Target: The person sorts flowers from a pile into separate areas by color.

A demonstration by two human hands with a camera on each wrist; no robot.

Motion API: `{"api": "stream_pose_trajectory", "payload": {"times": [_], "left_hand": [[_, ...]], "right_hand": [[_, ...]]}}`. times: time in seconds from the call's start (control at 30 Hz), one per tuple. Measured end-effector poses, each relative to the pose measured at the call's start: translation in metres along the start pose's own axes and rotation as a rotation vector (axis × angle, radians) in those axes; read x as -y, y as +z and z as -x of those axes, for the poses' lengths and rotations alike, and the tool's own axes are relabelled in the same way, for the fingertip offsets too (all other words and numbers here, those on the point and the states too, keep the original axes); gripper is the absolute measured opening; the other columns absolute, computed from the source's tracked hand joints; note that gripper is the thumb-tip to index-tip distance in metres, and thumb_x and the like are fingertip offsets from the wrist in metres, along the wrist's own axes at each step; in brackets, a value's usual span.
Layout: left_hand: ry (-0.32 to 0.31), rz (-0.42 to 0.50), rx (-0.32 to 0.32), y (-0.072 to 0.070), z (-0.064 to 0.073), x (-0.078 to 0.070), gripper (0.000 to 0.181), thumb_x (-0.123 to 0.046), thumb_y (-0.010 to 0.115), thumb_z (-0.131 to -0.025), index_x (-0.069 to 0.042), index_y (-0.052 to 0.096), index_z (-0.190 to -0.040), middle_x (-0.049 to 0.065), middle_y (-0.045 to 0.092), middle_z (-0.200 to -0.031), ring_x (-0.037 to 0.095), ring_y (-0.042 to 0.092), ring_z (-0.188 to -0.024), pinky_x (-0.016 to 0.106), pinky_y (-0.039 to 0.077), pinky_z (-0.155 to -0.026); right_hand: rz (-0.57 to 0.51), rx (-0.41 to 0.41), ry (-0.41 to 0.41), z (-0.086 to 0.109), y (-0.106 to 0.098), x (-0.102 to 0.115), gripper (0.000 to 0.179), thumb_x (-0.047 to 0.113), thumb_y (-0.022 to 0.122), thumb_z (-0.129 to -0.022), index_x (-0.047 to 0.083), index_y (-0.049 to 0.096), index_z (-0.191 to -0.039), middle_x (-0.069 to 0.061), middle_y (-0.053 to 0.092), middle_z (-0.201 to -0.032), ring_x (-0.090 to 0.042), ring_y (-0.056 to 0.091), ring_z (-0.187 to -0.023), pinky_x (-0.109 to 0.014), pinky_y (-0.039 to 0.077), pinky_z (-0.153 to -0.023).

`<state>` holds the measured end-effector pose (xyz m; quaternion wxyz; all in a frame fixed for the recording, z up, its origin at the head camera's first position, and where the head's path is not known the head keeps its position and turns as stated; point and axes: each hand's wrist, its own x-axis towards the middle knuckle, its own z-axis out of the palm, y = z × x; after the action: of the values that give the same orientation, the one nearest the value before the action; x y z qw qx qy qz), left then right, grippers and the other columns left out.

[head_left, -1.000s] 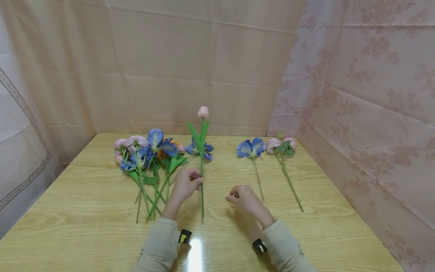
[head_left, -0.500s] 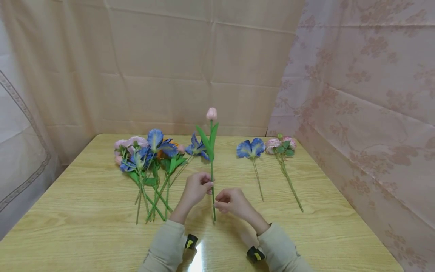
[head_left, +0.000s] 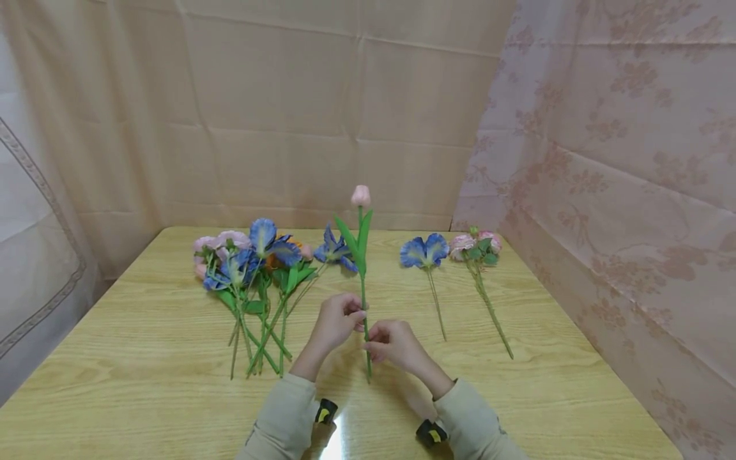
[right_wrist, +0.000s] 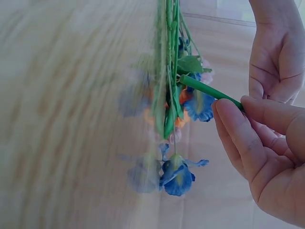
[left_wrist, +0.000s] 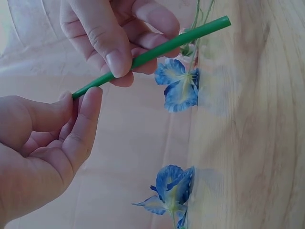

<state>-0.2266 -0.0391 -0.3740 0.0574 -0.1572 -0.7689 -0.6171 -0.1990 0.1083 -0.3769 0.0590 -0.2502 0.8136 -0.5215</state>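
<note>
A pink tulip [head_left: 360, 195] with green leaves stands raised in front of me in the head view. My left hand [head_left: 339, 319] pinches its stem between thumb and fingers. Just below, my right hand [head_left: 393, 345] pinches the same stem. The left wrist view shows the green stem [left_wrist: 167, 46] crossing both hands, its cut end free beyond the right fingers. That lower end [right_wrist: 200, 86] also juts out past the right thumb and fingers in the right wrist view. Behind the tulip lies a blue iris [head_left: 329, 248], partly overlapped by its leaves.
On the left of the wooden table [head_left: 144, 358] lies a pile of flowers with crossing stems, including blue irises [head_left: 263, 237], pale pink blooms [head_left: 232, 239] and some orange. To the right lie a single blue iris [head_left: 425, 250] and a pink flower stem [head_left: 489, 306]. Curtains hang behind.
The left hand has moved right with the tulip, and the tulip has dropped slightly. My right hand has come left and now pinches the lower stem.
</note>
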Motion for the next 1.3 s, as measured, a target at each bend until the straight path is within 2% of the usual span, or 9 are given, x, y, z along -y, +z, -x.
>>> {"api": "stream_pose_trajectory", "payload": {"times": [0.17,0.4,0.53,0.7,0.8,0.93,1.1,1.3], "left_hand": [[-0.004,0.006,0.013,0.002,0.000,0.000,0.005,0.014,0.057,-0.078,0.010,0.059,-0.081,0.009,0.055,-0.066,0.027,0.058,-0.059,0.032,0.052,-0.055],[-0.010,0.026,0.024,0.001,0.001,-0.001,0.005,0.013,0.057,-0.079,0.011,0.059,-0.084,0.012,0.056,-0.067,0.029,0.059,-0.060,0.032,0.052,-0.056],[-0.022,0.025,0.033,0.000,0.001,0.000,0.005,0.010,0.057,-0.081,0.010,0.059,-0.086,0.012,0.057,-0.069,0.030,0.059,-0.062,0.034,0.052,-0.057],[-0.052,-0.068,0.054,-0.002,0.003,0.003,0.007,0.002,0.057,-0.084,0.007,0.060,-0.088,0.013,0.059,-0.074,0.026,0.059,-0.065,0.029,0.051,-0.056],[-0.037,-0.147,0.058,-0.003,0.004,0.004,0.009,-0.002,0.057,-0.086,0.005,0.061,-0.089,0.013,0.060,-0.077,0.022,0.057,-0.064,0.025,0.049,-0.054],[-0.010,-0.223,0.052,-0.003,0.006,0.004,0.009,-0.004,0.057,-0.086,0.002,0.062,-0.089,0.008,0.061,-0.077,0.014,0.055,-0.062,0.024,0.046,-0.054],[0.025,-0.316,0.054,-0.003,0.007,0.004,0.009,-0.006,0.058,-0.086,0.000,0.064,-0.087,0.004,0.061,-0.077,0.013,0.054,-0.067,0.025,0.045,-0.059],[0.044,-0.339,0.059,-0.002,0.006,0.006,0.009,-0.006,0.058,-0.086,0.001,0.064,-0.088,0.005,0.062,-0.077,0.015,0.055,-0.068,0.027,0.045,-0.061]], "right_hand": [[0.003,0.004,0.021,-0.005,0.000,-0.016,0.006,-0.006,0.059,-0.081,-0.009,0.056,-0.077,-0.016,0.060,-0.066,-0.034,0.060,-0.057,-0.036,0.052,-0.052],[-0.035,0.017,0.026,-0.006,-0.001,-0.022,0.006,-0.009,0.057,-0.081,-0.011,0.055,-0.076,-0.022,0.058,-0.067,-0.040,0.059,-0.058,-0.044,0.051,-0.053],[-0.020,0.028,0.026,-0.007,-0.002,-0.022,0.005,-0.010,0.057,-0.081,-0.010,0.055,-0.076,-0.020,0.058,-0.066,-0.039,0.059,-0.057,-0.040,0.051,-0.052],[0.040,0.030,0.053,-0.008,-0.008,-0.021,0.005,-0.009,0.057,-0.080,-0.008,0.055,-0.075,-0.012,0.058,-0.063,-0.035,0.060,-0.055,-0.038,0.051,-0.051],[0.076,0.026,0.086,-0.012,-0.014,-0.024,0.006,-0.008,0.058,-0.080,-0.008,0.056,-0.075,-0.010,0.057,-0.061,-0.033,0.060,-0.053,-0.037,0.051,-0.050],[0.119,0.021,0.165,-0.017,-0.023,-0.031,0.007,-0.008,0.059,-0.079,-0.008,0.056,-0.073,-0.010,0.058,-0.060,-0.028,0.060,-0.051,-0.034,0.051,-0.049],[0.190,0.010,0.244,-0.022,-0.030,-0.038,0.011,-0.009,0.061,-0.077,-0.006,0.055,-0.068,-0.008,0.057,-0.056,-0.024,0.059,-0.048,-0.032,0.051,-0.048],[0.223,-0.008,0.290,-0.027,-0.038,-0.039,0.016,-0.009,0.061,-0.076,-0.005,0.055,-0.062,-0.009,0.055,-0.052,-0.023,0.059,-0.044,-0.032,0.051,-0.048]]}}
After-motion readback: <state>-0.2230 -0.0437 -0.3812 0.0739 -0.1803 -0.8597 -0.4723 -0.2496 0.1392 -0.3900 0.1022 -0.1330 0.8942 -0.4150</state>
